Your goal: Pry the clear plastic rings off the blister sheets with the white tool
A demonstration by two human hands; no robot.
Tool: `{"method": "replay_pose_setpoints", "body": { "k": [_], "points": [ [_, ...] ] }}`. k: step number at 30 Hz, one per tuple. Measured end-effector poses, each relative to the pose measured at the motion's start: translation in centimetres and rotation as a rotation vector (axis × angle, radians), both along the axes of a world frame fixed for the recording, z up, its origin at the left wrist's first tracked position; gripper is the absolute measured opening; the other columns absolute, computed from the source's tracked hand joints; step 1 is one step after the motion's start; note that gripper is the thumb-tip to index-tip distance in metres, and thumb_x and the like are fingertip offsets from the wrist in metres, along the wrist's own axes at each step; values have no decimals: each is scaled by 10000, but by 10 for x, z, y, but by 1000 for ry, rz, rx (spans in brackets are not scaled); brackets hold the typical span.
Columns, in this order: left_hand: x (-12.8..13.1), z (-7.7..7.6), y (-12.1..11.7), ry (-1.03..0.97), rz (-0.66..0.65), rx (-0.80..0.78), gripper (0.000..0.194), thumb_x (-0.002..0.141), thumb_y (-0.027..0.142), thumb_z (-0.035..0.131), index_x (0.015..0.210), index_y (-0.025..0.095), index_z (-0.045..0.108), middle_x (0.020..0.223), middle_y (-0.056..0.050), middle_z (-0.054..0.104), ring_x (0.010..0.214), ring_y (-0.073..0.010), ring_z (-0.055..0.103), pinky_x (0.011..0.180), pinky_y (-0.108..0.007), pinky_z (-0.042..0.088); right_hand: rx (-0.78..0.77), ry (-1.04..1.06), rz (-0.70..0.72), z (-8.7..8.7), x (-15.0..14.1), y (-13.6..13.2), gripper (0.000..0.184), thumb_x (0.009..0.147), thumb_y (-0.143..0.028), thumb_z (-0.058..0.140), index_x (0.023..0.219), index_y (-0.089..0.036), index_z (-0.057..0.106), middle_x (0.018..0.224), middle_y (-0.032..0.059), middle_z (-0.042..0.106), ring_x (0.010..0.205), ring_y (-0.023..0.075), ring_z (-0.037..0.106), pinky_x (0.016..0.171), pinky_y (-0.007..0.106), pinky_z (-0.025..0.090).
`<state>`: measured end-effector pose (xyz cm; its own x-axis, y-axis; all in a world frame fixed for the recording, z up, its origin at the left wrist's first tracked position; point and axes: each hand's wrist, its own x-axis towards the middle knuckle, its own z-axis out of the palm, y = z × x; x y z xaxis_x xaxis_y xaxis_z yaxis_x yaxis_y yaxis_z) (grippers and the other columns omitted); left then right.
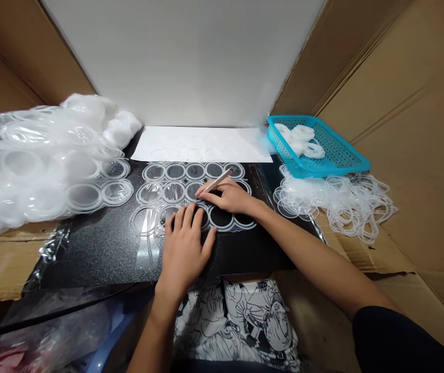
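Note:
A clear plastic sheet of moulded rings (175,189) lies on a black board (101,248) in front of me. My left hand (185,243) lies flat on the sheet's near edge, fingers stretched out and pressing down. My right hand (229,199) is closed in a pen grip on a thin pale stick (216,184), its tip touching a ring near the sheet's middle. Some ring openings near my right hand show the bare black board.
A big heap of clear plastic sheets (39,160) fills the left side. A turquoise basket (334,155) with several white rings stands at the right, above a pile of loose clear rings (342,199). White paper (202,142) lies behind the board. Cardboard walls (400,93) enclose both sides.

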<state>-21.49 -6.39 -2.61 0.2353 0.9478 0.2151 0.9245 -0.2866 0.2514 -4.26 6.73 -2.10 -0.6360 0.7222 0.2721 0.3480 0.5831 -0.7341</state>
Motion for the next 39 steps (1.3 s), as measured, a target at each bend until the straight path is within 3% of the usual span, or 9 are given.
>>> {"method": "replay_pose_setpoints", "body": {
  "k": [5,10,14,17,23,27,30,32,39],
  "points": [
    [1,1,3,-6,5,-7,443,1043,433,489,1408,189,548,1540,-140,544,1396,-348,472,1164,-563,347,344,-136,183,-9,0,-2,266,1055,-257,510,1176,-203,741,1200,109,778,1085,231,704,984,418,515],
    [1,-1,3,22,3,7,468,1050,460,467,1394,157,558,1516,-160,557,1401,-357,466,1162,-567,347,490,-290,72,-7,-11,9,294,1034,-173,498,1229,-172,718,1221,148,765,1054,267,690,920,431,497],
    [1,-2,1,37,6,14,468,1055,455,458,1413,168,552,1526,-146,552,1415,-362,457,1169,-575,342,430,-249,-132,7,-21,41,315,1054,-202,463,1248,-190,711,1211,104,766,1080,256,677,992,425,480],
    [1,-3,1,36,5,18,456,1053,448,466,1407,176,558,1528,-143,549,1414,-363,457,1173,-572,343,274,-54,-308,16,-15,60,310,1074,-305,467,1161,-199,744,1132,84,778,1005,234,703,978,399,517],
    [-1,-1,0,18,-9,25,442,1048,440,484,1396,182,571,1518,-138,555,1399,-362,469,1167,-561,360,4,290,-511,17,34,39,336,1024,-448,569,1055,-176,764,1102,95,789,886,205,746,826,358,601],
    [-1,-1,0,1,-13,35,435,1043,436,495,1385,182,582,1506,-141,563,1382,-364,475,1159,-562,369,-32,220,-302,23,48,9,286,1014,-435,618,1095,-213,780,1142,77,792,1042,215,741,972,396,585],
    [-1,-1,0,-12,-10,35,429,1042,431,496,1382,187,588,1496,-136,570,1377,-364,481,1153,-559,377,23,89,-39,26,34,-2,207,1022,-340,622,1089,-243,793,1276,64,752,1215,213,684,1086,422,530],
    [-2,-1,-1,-17,-6,33,434,1042,428,495,1393,189,584,1495,-133,570,1383,-363,478,1155,-554,377,50,26,79,22,21,-3,200,1026,-299,613,1106,-251,790,1313,63,735,1217,208,683,1078,434,534],
    [-1,0,-1,-19,-2,20,442,1048,436,488,1400,185,578,1505,-125,565,1385,-355,475,1177,-548,365,133,17,133,-8,5,4,219,1044,-262,578,1082,-201,785,1171,81,794,1195,211,705,1060,415,523]
  ]
}}
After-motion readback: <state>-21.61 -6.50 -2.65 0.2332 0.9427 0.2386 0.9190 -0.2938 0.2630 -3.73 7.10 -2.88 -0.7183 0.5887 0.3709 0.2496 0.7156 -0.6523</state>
